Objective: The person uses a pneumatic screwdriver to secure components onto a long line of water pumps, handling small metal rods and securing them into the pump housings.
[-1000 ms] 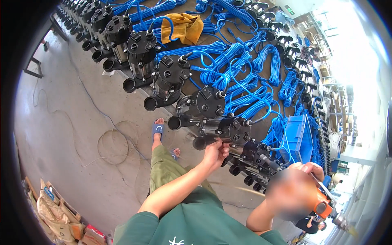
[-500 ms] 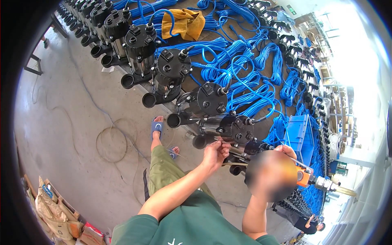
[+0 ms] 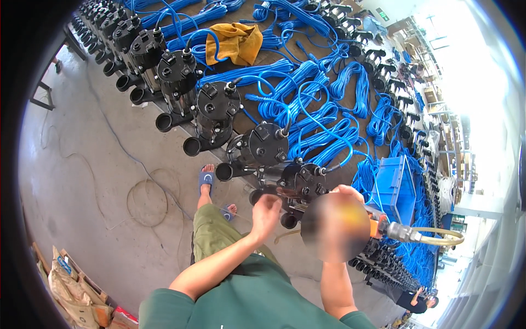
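Note:
My left hand (image 3: 266, 215) hovers beside the nearest pumps, its fingers curled together and slightly blurred; whatever they may hold cannot be made out. My right hand (image 3: 348, 192) is wrapped around an air tool (image 3: 377, 225) with an orange end; a round blur hides most of the tool and the palm. A metal coupling joins the tool to a yellowish hose (image 3: 461, 237). Just beyond my hands stands a submersible pump (image 3: 301, 179) with a black top, a steel body and a blue cable. Another pump (image 3: 266, 143) is beside it, its round black outlet facing me.
A long row of pumps (image 3: 176, 68) lines the platform edge. Bundled blue cables (image 3: 323, 134), a yellow cloth (image 3: 234, 44) and a blue crate (image 3: 395, 186) lie behind it. A thin hose (image 3: 148, 203) coils on the floor. Another person (image 3: 415, 302) is at the lower right.
My left hand has drawn back from the pump toward the left. My right hand and the air tool have shifted left, and the hose is more curved. The view has turned slightly.

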### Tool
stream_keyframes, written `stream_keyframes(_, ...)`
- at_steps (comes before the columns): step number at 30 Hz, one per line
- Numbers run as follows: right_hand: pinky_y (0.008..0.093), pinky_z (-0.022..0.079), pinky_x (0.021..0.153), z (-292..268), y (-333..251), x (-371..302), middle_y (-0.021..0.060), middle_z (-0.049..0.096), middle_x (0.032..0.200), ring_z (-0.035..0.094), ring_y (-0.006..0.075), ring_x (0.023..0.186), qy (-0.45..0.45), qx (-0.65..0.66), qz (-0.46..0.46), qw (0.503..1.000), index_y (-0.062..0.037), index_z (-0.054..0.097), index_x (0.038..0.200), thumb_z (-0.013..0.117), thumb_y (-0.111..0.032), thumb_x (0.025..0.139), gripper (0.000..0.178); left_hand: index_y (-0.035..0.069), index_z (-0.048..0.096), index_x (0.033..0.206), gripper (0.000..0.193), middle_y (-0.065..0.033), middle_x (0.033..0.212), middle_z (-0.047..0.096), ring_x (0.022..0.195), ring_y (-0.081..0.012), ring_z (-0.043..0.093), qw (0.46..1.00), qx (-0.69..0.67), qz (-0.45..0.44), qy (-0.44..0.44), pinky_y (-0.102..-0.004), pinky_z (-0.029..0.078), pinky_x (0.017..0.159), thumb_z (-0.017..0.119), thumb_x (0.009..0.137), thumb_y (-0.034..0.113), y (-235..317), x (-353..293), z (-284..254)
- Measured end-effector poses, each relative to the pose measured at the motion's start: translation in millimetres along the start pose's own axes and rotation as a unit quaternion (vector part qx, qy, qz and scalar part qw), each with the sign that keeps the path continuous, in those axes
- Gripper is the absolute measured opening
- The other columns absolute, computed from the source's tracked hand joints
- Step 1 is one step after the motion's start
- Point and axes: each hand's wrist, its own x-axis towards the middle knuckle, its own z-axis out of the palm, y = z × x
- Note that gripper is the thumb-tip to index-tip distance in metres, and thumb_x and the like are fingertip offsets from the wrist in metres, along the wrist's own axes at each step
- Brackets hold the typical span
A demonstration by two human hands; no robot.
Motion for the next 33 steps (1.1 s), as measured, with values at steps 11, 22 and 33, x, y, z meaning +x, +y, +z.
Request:
stream_keyframes(11,0.0275,0.048,0.057,51.7,23.7,26.7,0.0117,0.056,0.090,0.052,0.0148,0.061,-0.111,0.074,-0.059,0.989,-0.0002,0.051,0.108,0.056,0.007,0.081,0.028,-0.005,0.027,0.145,0.108,-0.0258,0.134,0.051,0.121,-0.0423,0.055,0.894,0.279,0.350,0.002,-0.0453,0.046,0.104,0.090,0.063,0.025,12.6,48.3,-5.3)
stream_keyframes(22,0.0242,0.050,0.075,49.7,29.2,27.7,0.0055,0.061,0.093,0.060,0.0108,0.080,-0.102,0.061,0.030,0.992,-0.0017,0.056,0.113,0.059,0.007,0.083,0.031,-0.003,0.033,0.144,0.111,-0.0223,0.127,0.056,0.118,-0.0401,0.056,0.883,0.297,0.361,0.035,-0.0441,0.048,0.099,0.094,0.053,0.016,6.3,50.8,-7.0)
stream_keyframes(33,0.0245,0.050,0.072,-9.1,-25.5,48.9,0.0064,0.064,0.096,0.061,0.0090,0.079,-0.012,0.110,-0.046,0.993,-0.0036,0.059,0.118,0.058,0.003,0.084,0.035,-0.004,0.017,0.151,0.122,-0.0255,0.148,0.042,0.131,-0.0326,0.052,0.887,0.293,0.344,-0.091,-0.0394,0.046,0.107,0.094,0.059,0.015,33.1,55.2,-6.8)
